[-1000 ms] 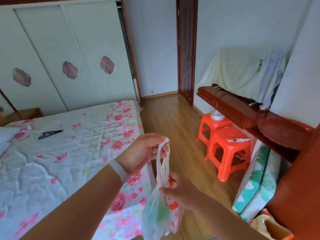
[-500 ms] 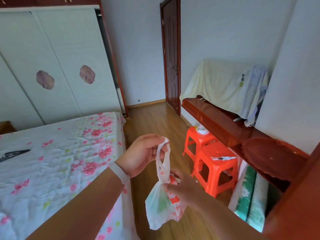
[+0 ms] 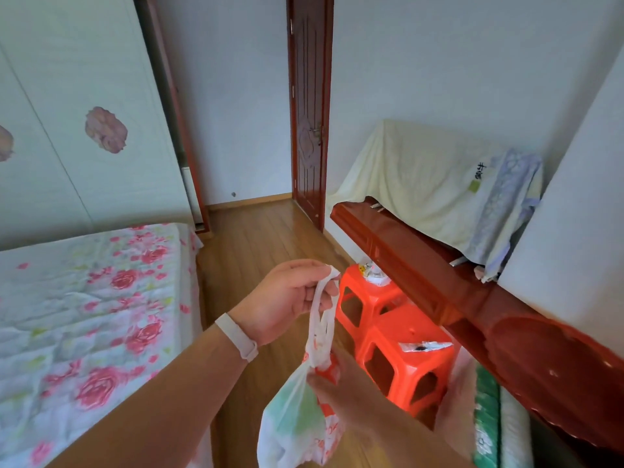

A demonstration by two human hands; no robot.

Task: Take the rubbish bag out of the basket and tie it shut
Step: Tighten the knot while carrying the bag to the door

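Observation:
A white plastic rubbish bag [image 3: 297, 423] with red print and something green inside hangs in the air in front of me. My left hand [image 3: 287, 302], with a white band on its wrist, pinches the bag's handle loops at the top. Lower down, my right hand [image 3: 347, 386] grips the bag's gathered neck. No basket is in view.
A bed with a floral cover [image 3: 87, 315] lies at the left. Two orange plastic stools [image 3: 401, 352] stand at the right beside a long red-brown cabinet [image 3: 422, 258] draped with a pale cloth. Wooden floor [image 3: 256, 248] runs to a closed dark door [image 3: 309, 113].
The view has swung right, away from the bed. Both hands hold the bag much as before; the bag's body hangs a little lower in the frame.

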